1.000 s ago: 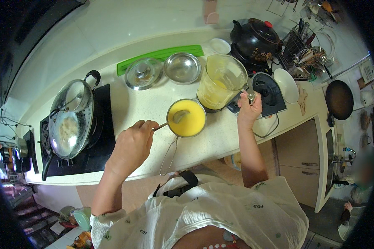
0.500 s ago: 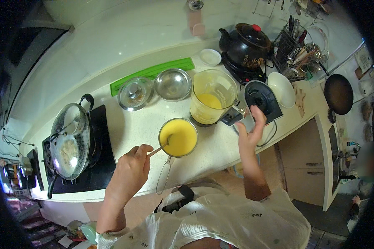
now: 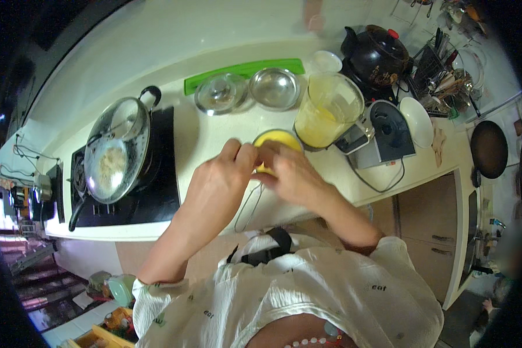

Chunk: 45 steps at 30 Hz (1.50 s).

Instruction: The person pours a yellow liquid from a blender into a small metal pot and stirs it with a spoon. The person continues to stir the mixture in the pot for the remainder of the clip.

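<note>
A round metal container of yellow liquid [image 3: 272, 137] stands on the counter, partly hidden by my hands, with a wire loop [image 3: 245, 211] projecting below it toward the front edge. My left hand [image 3: 226, 177] is closed over it, fingers curled round something hidden. My right hand [image 3: 287, 177], blurred, reaches in against the left one's fingertips; what it holds, if anything, is unclear. Just behind them, a clear jug [image 3: 327, 104] with yellow residue stands upright, beside a black-topped appliance base [image 3: 385, 130].
A lidded pan [image 3: 116, 151] sits on the black hob at left. A steel bowl [image 3: 274, 88], glass lid [image 3: 217, 98] and green strip [image 3: 196, 84] lie behind. A dark kettle [image 3: 377, 55], white bowl [image 3: 414, 122] and utensil rack fill the right. Another person's hand [image 3: 487, 304] shows lower right.
My right hand has left the jug's handle and swung left to meet my left hand over the container. My left hand has risen slightly; the spoon it held is now hidden.
</note>
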Tool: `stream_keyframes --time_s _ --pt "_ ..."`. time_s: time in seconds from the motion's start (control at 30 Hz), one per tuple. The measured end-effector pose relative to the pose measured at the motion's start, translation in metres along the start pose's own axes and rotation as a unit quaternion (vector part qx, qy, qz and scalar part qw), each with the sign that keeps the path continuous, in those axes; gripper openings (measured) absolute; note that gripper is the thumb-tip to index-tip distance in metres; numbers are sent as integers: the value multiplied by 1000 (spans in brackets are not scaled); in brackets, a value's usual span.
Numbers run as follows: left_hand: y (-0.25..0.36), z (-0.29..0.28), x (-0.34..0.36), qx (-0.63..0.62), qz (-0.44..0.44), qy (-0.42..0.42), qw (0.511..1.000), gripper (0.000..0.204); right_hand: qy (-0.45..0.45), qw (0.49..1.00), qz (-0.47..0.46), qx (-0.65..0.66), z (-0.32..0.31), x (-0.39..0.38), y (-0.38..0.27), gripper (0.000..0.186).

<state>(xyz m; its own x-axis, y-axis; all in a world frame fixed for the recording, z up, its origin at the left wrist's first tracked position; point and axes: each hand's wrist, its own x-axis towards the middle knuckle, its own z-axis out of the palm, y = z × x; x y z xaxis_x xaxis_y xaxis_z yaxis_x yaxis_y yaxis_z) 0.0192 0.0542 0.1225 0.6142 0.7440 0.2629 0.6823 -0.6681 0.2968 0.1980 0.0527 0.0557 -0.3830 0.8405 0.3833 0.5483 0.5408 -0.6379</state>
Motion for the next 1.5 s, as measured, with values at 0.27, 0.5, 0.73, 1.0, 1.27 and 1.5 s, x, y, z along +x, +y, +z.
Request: stream_keyframes --time_s 0.27,0.5,0.73,1.0,1.27,1.5 --pt "-9 9 -6 -115 13 59 992 20 28 999 5 -39 -6 4 -2 15" --pt "-40 13 -51 -235 -78 138 959 24 113 988 45 -91 -14 -3 -7 15" --pt "-51 96 -129 -621 -275 -103 727 43 130 983 125 -35 -34 -33 5 8" --pt "-34 111 -107 -820 -290 -182 458 41 135 973 186 15 -40 -68 5 15" --pt "-22 106 -93 -789 -341 -187 476 31 170 959 213 73 -34 -88 -2 14" --pt "-13 93 -88 -736 -364 -188 539 25 188 949 204 148 -19 -91 3 13"
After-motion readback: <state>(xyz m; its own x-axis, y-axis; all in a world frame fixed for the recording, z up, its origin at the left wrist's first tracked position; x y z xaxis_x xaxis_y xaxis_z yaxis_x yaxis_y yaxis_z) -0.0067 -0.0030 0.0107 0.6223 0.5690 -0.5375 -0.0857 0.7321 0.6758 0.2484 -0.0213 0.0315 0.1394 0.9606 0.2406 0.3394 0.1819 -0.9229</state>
